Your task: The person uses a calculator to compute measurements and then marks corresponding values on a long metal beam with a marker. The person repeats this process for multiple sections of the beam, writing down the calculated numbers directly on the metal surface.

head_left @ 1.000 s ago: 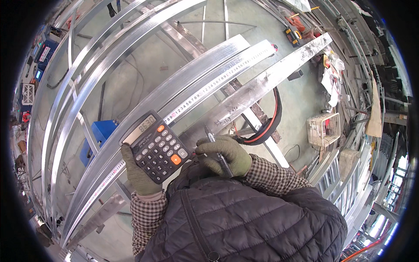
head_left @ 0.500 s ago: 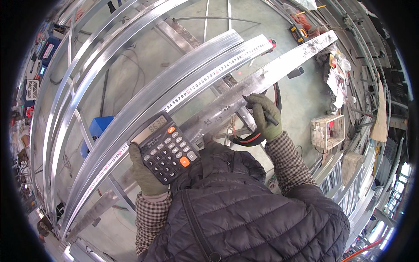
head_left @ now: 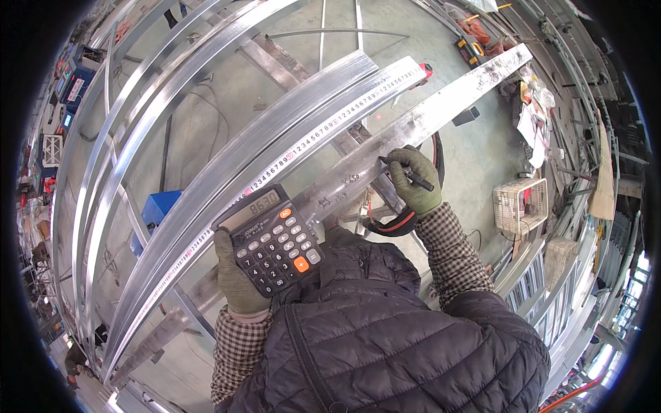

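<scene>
Calculator (head_left: 281, 242): black with grey and orange keys; held at the person's left, display end toward the upper left, above the metal lengths; whether its underside touches them cannot be told
Left hand (head_left: 241, 279): in a green glove; closed on the calculator's left side, thumb along the edge beside the display; the other fingers are hidden beneath, so their spread cannot be told
Marker (head_left: 421, 182): black, slim, slanting, one end toward the upper left over the flat metal bar (head_left: 441, 111); whether that end touches the bar cannot be told
Right hand (head_left: 425, 197): in a matching glove; fingers drawn together narrowly, pinching the marker; well apart from the calculator
Flat metal bar: runs diagonally beneath the right hand; dark handwritten marks (head_left: 337, 195) lie on its face, between the two hands
Tape measure (head_left: 310, 142): white strip stretched along a shiny metal profile, with a red piece (head_left: 426, 73) at its upper right end; the calculator covers part of it
Around the hands: checked sleeves (head_left: 456, 255) and a dark padded jacket (head_left: 406, 337); a black-and-red strap (head_left: 394, 226) just below the right hand
Farther out: blue box (head_left: 162, 208) at the left; pale plastic crate (head_left: 509, 213) on the floor (head_left: 468, 153) at the right
</scene>
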### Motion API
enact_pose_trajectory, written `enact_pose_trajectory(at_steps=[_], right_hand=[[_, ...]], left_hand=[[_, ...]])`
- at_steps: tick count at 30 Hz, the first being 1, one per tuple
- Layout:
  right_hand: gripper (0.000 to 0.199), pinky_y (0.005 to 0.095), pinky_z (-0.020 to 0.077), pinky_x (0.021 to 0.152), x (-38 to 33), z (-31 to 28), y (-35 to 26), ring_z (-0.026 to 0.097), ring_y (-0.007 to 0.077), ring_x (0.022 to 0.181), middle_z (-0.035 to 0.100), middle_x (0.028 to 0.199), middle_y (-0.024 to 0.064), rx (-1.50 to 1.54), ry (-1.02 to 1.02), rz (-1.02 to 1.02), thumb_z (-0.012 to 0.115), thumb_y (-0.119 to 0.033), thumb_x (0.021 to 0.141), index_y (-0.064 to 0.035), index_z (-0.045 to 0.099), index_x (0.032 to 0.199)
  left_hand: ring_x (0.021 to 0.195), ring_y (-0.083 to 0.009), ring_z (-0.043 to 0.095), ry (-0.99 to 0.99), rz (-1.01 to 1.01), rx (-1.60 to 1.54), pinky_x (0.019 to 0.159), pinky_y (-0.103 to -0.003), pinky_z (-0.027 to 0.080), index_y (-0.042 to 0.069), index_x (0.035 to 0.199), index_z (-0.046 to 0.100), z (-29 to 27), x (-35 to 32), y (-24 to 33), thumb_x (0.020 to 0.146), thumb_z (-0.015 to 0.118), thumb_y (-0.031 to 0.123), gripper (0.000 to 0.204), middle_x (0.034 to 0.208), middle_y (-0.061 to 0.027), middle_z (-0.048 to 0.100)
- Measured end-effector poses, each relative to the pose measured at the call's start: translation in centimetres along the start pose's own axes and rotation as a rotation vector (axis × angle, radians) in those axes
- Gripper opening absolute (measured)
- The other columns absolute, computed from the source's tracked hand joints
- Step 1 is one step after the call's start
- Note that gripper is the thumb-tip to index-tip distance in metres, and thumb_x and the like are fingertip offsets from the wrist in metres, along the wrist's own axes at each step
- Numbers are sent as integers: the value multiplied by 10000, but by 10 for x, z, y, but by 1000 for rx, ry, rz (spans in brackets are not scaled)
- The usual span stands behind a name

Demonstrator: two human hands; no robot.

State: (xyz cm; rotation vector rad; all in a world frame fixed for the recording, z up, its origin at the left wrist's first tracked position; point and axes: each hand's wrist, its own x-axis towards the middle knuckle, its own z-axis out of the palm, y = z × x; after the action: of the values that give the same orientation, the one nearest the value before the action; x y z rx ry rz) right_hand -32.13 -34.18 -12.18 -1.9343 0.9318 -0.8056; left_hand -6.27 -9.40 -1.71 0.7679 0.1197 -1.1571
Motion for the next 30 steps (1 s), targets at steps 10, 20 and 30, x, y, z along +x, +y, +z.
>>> enact_pose_trajectory(at_steps=[10, 20, 30], right_hand=[[113, 391, 602, 802, 1, -3, 2, 730, 287, 864, 741, 968, 143, -17, 8, -65, 725, 2, 936, -16, 767, 1039], [84, 370, 611, 815, 4, -1, -1, 762, 257, 906, 765, 996, 133, -55, 68, -40, 728, 1, 973, -11, 758, 1051], [94, 361, 614, 832, 2, -1, -5, 765, 259, 918, 775, 1005, 129, -11, 110, 91, 742, -12, 966, -16, 778, 1052]], left_hand=[[1151, -329, 791, -13, -17, -3, 928, -466, 720, -29, 1529, 546, 9, 7, 1, 1157, 526, 546, 685, 1378, -238, 725], [1095, -316, 809, 9, -40, -31, 878, -452, 731, -22, 1493, 585, 11, 8, 1, 1160, 537, 518, 636, 1314, -224, 755], [1276, -354, 731, -159, -99, -107, 1055, -524, 650, -16, 1574, 521, -4, 14, 3, 1138, 535, 594, 749, 1458, -248, 679]])
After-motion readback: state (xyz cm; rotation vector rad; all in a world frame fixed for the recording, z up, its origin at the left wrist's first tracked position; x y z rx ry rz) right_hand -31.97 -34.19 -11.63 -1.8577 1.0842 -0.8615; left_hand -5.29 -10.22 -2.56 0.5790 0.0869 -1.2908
